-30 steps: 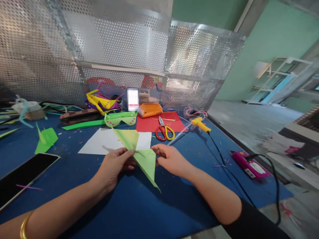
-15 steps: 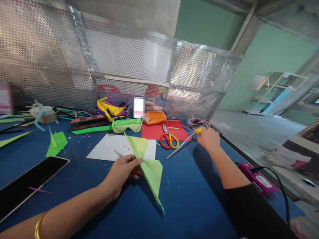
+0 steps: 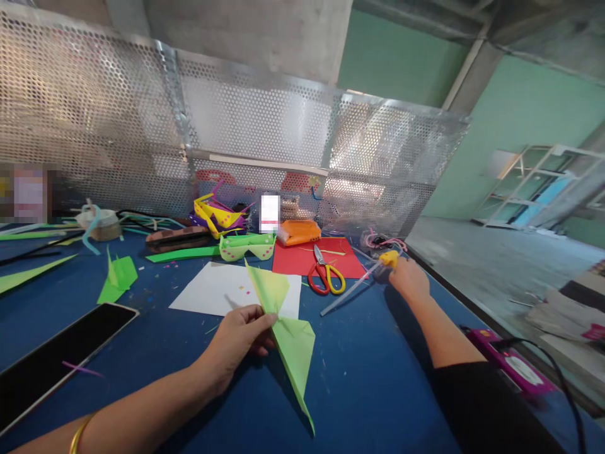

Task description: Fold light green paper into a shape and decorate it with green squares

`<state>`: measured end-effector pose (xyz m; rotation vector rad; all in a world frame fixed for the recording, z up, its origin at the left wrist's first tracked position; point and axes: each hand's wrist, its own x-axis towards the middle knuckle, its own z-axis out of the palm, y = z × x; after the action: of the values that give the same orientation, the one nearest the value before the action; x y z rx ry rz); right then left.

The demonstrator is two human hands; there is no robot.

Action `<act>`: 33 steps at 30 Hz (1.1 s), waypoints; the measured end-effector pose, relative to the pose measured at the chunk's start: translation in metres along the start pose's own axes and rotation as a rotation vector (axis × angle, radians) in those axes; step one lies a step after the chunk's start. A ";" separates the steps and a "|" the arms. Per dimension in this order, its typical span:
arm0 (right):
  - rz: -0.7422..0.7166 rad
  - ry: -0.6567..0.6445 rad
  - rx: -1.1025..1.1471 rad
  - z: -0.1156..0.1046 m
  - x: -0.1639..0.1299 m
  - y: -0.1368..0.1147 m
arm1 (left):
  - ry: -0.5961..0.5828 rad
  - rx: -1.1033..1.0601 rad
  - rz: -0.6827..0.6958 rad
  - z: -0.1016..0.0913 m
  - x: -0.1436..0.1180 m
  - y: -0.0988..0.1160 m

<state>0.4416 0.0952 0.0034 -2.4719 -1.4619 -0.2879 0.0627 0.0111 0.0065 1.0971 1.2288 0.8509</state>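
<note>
My left hand pinches a folded light-green paper piece at its narrow middle, thumb on top. Its pointed wings stretch away from me and toward me over the blue table. Out at the right, my right hand is closed on a yellow glue gun, mostly hidden by the fingers. A long clear glue stick sticks out of it toward the left. Between the hands lie scissors with one red and one yellow handle, their blades over red paper. White paper lies beyond my left hand.
A phone-like black slab and a folded green paper piece lie at left. Farther back are green paper glasses, yellow glasses and an orange packet. A magenta box with a black cable sits at the right edge.
The view has shifted slightly, so everything sits a little lower and farther right. More of the yellow glue gun shows at my right hand. My left hand keeps the same pinch.
</note>
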 end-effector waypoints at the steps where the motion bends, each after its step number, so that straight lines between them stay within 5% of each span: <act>1: 0.004 0.015 0.049 -0.002 0.000 0.002 | 0.003 -0.006 0.000 0.000 0.000 0.000; 9: -0.127 0.028 0.615 -0.042 -0.009 -0.008 | -0.005 -0.060 -0.028 -0.001 0.000 0.002; 15: -0.391 -0.191 1.017 -0.062 -0.082 -0.053 | -0.016 -0.121 -0.041 -0.001 0.001 0.002; 18: -0.466 -0.431 1.304 -0.066 -0.127 -0.070 | -0.023 -0.141 -0.045 -0.001 0.003 -0.001; 24: -0.500 -0.588 1.290 -0.060 -0.177 -0.086 | -0.023 -0.160 -0.060 -0.001 0.004 -0.003; 28: -0.592 -0.581 1.201 -0.060 -0.181 -0.094 | -0.027 -0.168 -0.067 -0.001 0.003 0.001; 33: -0.532 -0.595 1.243 -0.066 -0.178 -0.100 | -0.072 -0.214 -0.044 -0.001 0.003 0.002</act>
<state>0.2664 -0.0274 0.0251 -1.1584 -1.6783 1.0318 0.0620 0.0153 0.0075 0.9167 1.0718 0.8800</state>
